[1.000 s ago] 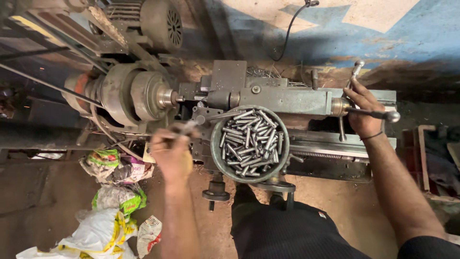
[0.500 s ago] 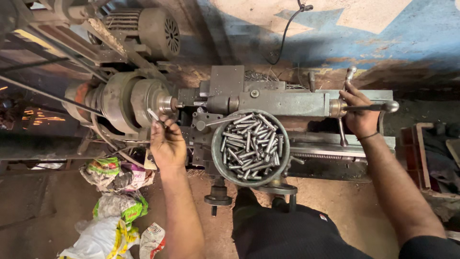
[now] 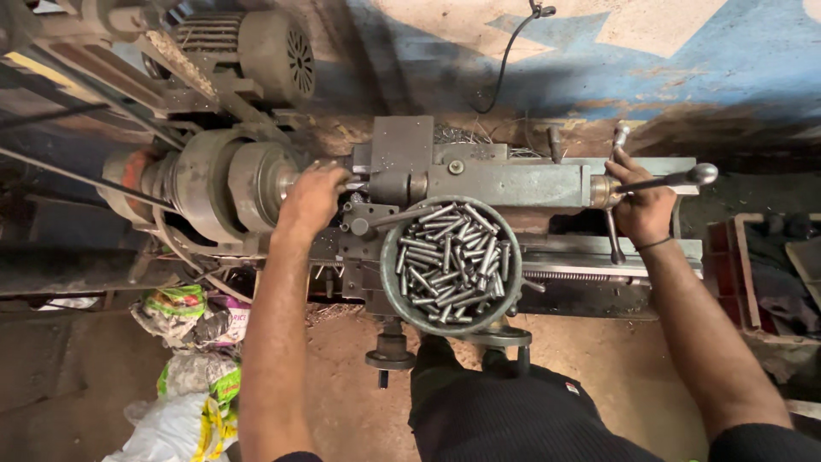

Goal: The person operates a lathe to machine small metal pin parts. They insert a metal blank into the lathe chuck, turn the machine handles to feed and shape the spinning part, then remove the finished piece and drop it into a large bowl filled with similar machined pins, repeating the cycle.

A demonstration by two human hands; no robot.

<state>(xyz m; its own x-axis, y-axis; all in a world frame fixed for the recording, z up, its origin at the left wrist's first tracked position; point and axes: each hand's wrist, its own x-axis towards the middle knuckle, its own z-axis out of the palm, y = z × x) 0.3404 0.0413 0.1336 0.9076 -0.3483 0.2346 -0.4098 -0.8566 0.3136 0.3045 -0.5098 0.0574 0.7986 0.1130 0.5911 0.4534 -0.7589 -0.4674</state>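
Note:
I look down on a grey metal lathe [image 3: 513,184]. My left hand [image 3: 313,198] reaches up to the chuck [image 3: 261,184] at the spindle end, fingers curled at the chuck's mouth; whatever it holds is hidden by the fingers. My right hand [image 3: 643,208] grips the spoked handwheel lever [image 3: 676,180] with a ball knob at the tailstock end. A round metal bowl [image 3: 393,282] full of several short steel pins [image 3: 449,261] sits on the carriage between my arms.
An electric motor [image 3: 274,56] sits behind the headstock. Crumpled plastic bags [image 3: 184,368] lie on the dirt floor at lower left. A red crate [image 3: 744,282] stands to the right. A blue painted wall with a hanging cable [image 3: 505,60] is behind.
My left hand rose from near the bowl's left side up to the chuck. My right hand stayed on the tailstock lever. The view shifted slightly.

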